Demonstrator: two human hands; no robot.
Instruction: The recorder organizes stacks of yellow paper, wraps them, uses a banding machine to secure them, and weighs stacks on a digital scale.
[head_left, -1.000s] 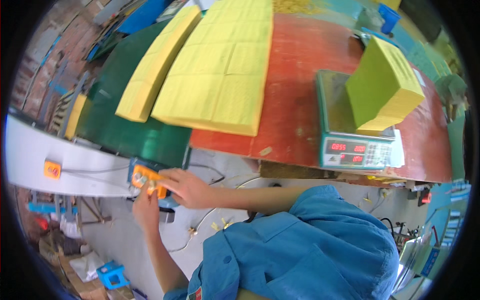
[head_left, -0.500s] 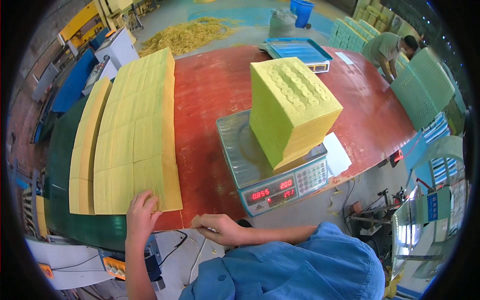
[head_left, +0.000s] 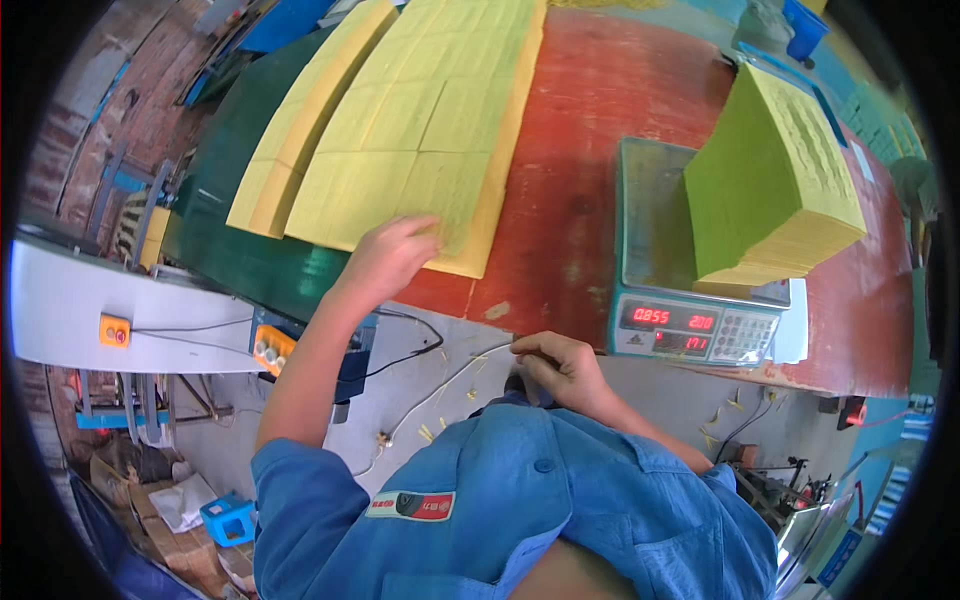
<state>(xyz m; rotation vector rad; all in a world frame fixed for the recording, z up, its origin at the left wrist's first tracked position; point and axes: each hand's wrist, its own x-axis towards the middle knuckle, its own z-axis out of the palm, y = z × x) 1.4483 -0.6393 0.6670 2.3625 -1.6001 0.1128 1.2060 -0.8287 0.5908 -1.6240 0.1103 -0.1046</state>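
Long rows of stacked yellow paper (head_left: 400,120) lie on the table, their top divided into blocks. My left hand (head_left: 395,258) rests on the near end of the wide row, fingers stretched over the top sheets near the corner. It grips nothing that I can see. Near the table's front edge is my right hand (head_left: 565,368), its fingers loosely bent and the thumb apart, with nothing visible in it. To the right a digital scale (head_left: 655,220) with lit red figures carries a tall block of yellow paper (head_left: 745,180), its top embossed with rows of round marks.
The table (head_left: 570,130) has a red top, with a green surface (head_left: 230,200) at its left. A white sheet (head_left: 793,325) lies partly beneath the scale. Cables and yellow scraps lie on the floor. An orange button box (head_left: 270,347) is below the left edge.
The view has swung down and left, so the table and scale appear higher and further right. My left hand stays at the stack's near end; the paper block remains on the scale.
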